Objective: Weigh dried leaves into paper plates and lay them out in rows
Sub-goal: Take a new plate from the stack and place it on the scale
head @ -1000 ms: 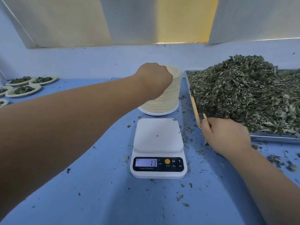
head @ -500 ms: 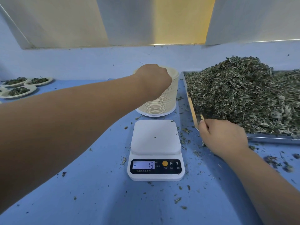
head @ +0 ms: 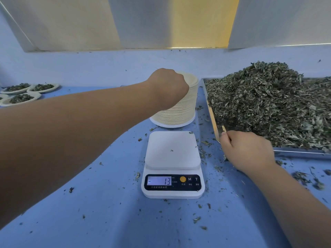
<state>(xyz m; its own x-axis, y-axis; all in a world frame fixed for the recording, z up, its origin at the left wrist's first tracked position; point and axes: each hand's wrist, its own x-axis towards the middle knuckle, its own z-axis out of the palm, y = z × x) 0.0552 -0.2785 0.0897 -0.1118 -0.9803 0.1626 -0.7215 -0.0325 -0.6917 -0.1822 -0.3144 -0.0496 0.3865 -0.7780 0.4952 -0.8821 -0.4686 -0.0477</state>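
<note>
Not much has moved in the last sec. Far left, a few filled plates (head: 21, 97) sit in a group at the back of the blue surface (head: 107, 212), same as before.

Next, the left hand (head: 168, 86) is still on top of the stack of paper plates (head: 180, 113). Its fingers are curled down over the top plate, but the tips are hidden behind the hand, so can't tell if it has hold of a plate yet. No plate has come off.

In the middle, the scale (head: 172, 163) still has nothing on it but a crumb, and its screen (head: 159, 180) still reads 13 w/ a small dash in front.

To the right, the right hand (head: 245, 151) stays at the near left corner of the tray (head: 300, 152). Its fingers are curled tight and a tan bit (head: 223, 128) sticks up from them; can't tell what it is. The dried leaves (head: 268, 104) lie in a big heap in the tray, not touched.

So I think this round is only starting: a plate has to go on the scale first, then the leaves.
</note>
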